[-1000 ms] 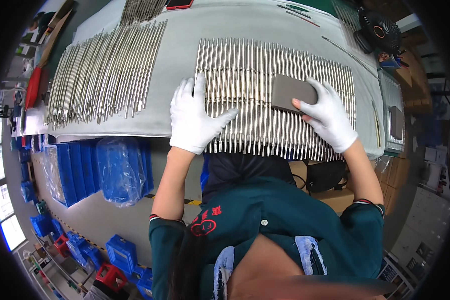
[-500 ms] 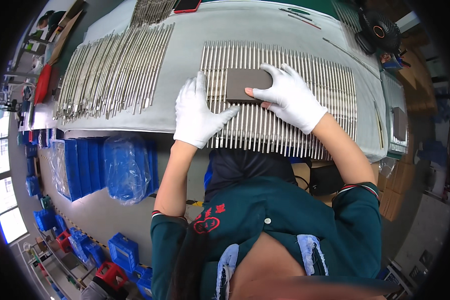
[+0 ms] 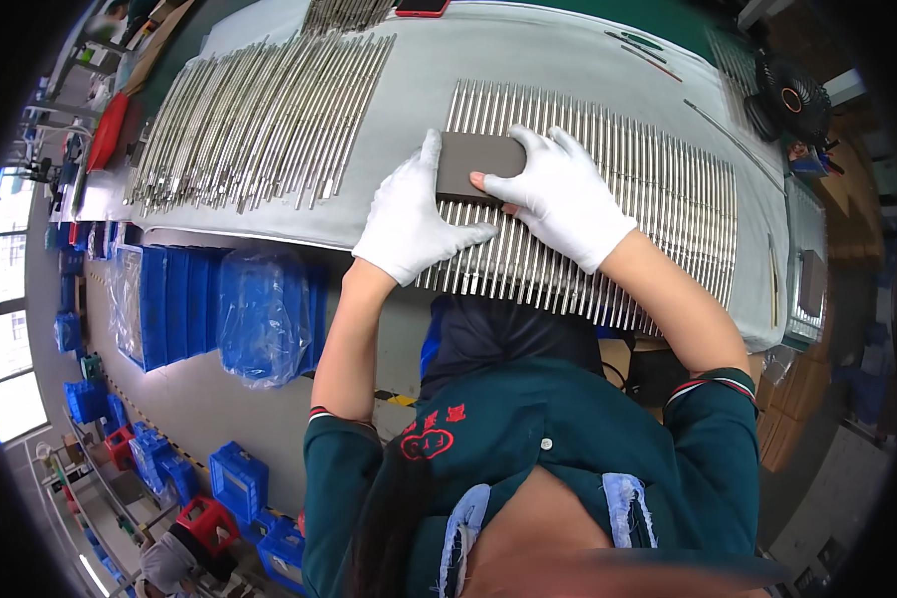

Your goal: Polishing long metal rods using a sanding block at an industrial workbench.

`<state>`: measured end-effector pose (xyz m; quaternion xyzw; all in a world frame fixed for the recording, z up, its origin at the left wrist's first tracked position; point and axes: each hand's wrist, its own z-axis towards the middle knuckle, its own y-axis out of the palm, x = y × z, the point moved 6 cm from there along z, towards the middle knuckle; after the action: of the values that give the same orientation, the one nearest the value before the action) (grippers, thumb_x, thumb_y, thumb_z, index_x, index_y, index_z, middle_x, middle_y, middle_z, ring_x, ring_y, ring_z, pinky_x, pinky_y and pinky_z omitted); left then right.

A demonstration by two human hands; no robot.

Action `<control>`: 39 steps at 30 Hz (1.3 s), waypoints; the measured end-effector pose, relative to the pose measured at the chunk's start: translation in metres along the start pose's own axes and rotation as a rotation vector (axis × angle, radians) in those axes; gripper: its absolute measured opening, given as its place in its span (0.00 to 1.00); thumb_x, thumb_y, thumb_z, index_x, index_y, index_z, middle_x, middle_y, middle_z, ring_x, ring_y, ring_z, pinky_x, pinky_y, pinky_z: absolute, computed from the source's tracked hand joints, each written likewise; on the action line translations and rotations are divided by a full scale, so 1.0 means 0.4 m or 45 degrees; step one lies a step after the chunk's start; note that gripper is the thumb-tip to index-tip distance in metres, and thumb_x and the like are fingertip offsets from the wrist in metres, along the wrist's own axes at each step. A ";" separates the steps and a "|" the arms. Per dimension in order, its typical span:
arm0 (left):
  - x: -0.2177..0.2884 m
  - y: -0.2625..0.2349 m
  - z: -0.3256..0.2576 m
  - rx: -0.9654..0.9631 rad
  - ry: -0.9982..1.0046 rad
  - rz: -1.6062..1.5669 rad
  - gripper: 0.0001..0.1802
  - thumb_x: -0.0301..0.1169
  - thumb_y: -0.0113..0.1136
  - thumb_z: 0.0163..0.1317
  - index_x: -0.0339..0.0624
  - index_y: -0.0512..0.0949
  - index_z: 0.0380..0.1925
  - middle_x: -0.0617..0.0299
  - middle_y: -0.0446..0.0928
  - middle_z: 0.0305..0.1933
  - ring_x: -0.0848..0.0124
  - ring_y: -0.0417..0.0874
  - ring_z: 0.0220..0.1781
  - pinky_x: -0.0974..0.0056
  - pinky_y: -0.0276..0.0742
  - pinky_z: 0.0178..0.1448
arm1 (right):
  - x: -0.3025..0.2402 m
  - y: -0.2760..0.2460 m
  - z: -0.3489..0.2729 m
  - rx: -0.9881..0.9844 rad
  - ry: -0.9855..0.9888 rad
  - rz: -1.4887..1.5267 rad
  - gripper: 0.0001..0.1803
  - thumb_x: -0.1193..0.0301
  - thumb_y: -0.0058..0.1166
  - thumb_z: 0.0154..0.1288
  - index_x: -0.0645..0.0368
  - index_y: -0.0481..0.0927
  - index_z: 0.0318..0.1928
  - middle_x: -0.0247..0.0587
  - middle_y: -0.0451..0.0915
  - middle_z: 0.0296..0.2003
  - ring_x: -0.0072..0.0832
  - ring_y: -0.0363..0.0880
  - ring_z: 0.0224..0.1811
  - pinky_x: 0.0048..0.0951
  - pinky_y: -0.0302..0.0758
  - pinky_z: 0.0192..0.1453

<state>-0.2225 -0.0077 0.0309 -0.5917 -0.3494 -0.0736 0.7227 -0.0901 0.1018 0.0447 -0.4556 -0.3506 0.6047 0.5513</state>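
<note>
A row of slim silver metal rods (image 3: 658, 199) lies side by side in front of me on the grey-covered table. On the row's left end rests a flat grey-brown rectangular block (image 3: 478, 157). My right hand (image 3: 570, 199), in a white glove with a bare thumb tip showing, grips the block from its right side. At the left edge of the row, my gloved left hand (image 3: 409, 224) is open, thumb stretched over the rods. Its fingertips reach up by the block's left side; whether they touch it I cannot tell.
Another batch of rods (image 3: 259, 125) lies at the table's left. Thin tools (image 3: 648, 55) and a red-edged phone (image 3: 422, 8) sit toward the far side. A black fan (image 3: 792, 98) stands at the far right. Blue crates (image 3: 179, 304) are below the table's left front edge.
My right hand has slid the block left across the rods to the row's left end. My left hand is now close beside the block. The whole view has turned slightly.
</note>
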 end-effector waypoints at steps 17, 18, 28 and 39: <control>-0.018 0.020 -0.008 0.099 0.057 0.055 0.67 0.55 0.82 0.44 0.21 0.58 0.73 0.31 0.73 0.66 0.42 0.74 0.71 0.49 0.69 0.76 | 0.102 -0.069 -0.156 -0.139 0.167 0.026 0.30 0.73 0.72 0.51 0.38 0.85 0.58 0.55 0.73 0.66 0.54 0.75 0.57 0.46 0.74 0.64; -0.019 0.020 -0.010 0.122 0.082 0.060 0.67 0.54 0.82 0.44 0.21 0.58 0.73 0.31 0.73 0.66 0.42 0.74 0.71 0.49 0.68 0.76 | 0.124 -0.097 -0.206 -0.158 0.193 -0.002 0.31 0.75 0.73 0.49 0.39 0.85 0.57 0.55 0.73 0.65 0.54 0.75 0.57 0.47 0.74 0.63; -0.030 0.044 -0.018 0.181 0.189 0.200 0.56 0.52 0.79 0.50 0.28 0.66 0.71 0.33 0.72 0.68 0.41 0.71 0.73 0.46 0.66 0.77 | 0.309 -0.279 -0.702 0.099 0.843 0.289 0.30 0.77 0.65 0.63 0.48 0.82 0.66 0.55 0.64 0.75 0.50 0.67 0.75 0.41 0.65 0.76; -0.002 0.053 -0.015 0.162 0.118 0.324 0.55 0.57 0.78 0.50 0.27 0.70 0.69 0.29 0.72 0.67 0.39 0.71 0.72 0.45 0.66 0.77 | 0.280 -0.238 -0.550 -0.138 0.521 0.034 0.28 0.74 0.70 0.53 0.40 0.87 0.57 0.54 0.72 0.66 0.54 0.73 0.63 0.46 0.72 0.67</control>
<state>-0.2097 -0.0073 0.0131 -0.5802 -0.2416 0.0136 0.7777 0.1518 0.2089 0.0400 -0.6024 -0.2572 0.4872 0.5776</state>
